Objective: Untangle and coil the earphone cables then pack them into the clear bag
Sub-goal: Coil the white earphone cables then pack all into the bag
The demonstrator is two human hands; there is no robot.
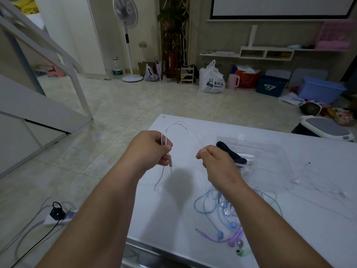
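A white earphone cable (181,124) arcs in the air between both hands above the white table (289,229). My left hand (149,148) is shut on one end, with the inline remote and a loose tail hanging below it. My right hand (214,161) pinches the other end. A tangle of blue, purple and green earphone cables (222,215) lies on the table under my right forearm. The clear bag (270,151) lies flat behind my right hand, with a black object (229,151) and something white inside or on it.
The table's near-left edge runs under my forearms. A white power strip with a black plug (58,215) and cords lies on the tiled floor at left. A white stool (326,130) stands past the table's far right. Bags, bins and a fan line the far wall.
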